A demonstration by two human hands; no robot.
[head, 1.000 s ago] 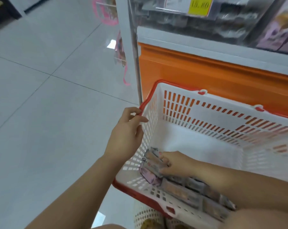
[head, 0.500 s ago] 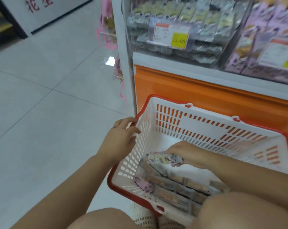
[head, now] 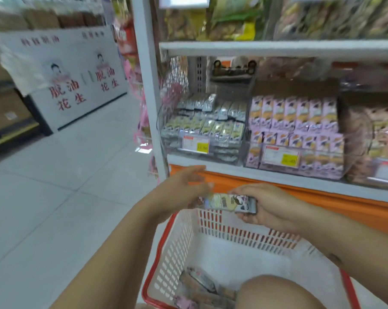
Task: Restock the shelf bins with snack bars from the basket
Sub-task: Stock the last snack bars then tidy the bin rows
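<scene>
My right hand point(head: 269, 207) grips a pack of snack bars point(head: 227, 202) by its right end, held level above the far rim of the white basket with a red rim point(head: 177, 246). My left hand point(head: 181, 190) hovers at the pack's left end with fingers spread; motion blur hides whether it touches the pack. More snack bars point(head: 199, 284) lie in the basket's near left corner. On the low shelf stand a clear bin of silver-green bars point(head: 211, 126) and a bin of pink bars point(head: 295, 130).
The white shelf post point(head: 148, 85) rises left of the bins, above an orange base panel point(head: 322, 204). Pink items hang on the shelf end point(head: 141, 117). A white display with red characters point(head: 77, 81) stands across the tiled aisle. My knee point(head: 275, 293) covers the basket's near side.
My right hand lifted a pack out of the basket up to rim height. My left hand let go of the basket rim and rose toward the pack. The view tilted up to the shelf.
</scene>
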